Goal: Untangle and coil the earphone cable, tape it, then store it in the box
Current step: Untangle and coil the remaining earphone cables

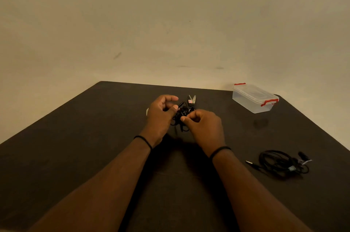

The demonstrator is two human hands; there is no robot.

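Observation:
A tangled black earphone cable (181, 116) hangs in a bunch between my two hands, just above the dark table (94, 137). My left hand (161, 112) pinches the top of the bunch with thumb and fingers. From the right side, my right hand (203, 125) pinches a strand with curled fingers. A loop of cable dangles below the hands. The clear plastic box (254, 98) with red latches stands shut at the table's far right. A white tape roll (147, 111) peeks out behind my left hand, mostly hidden.
Scissors (191, 99) lie just beyond my hands. A second black earphone cable (282, 162), coiled and taped, lies near the right edge with its plug pointing left. A beige wall rises behind the table.

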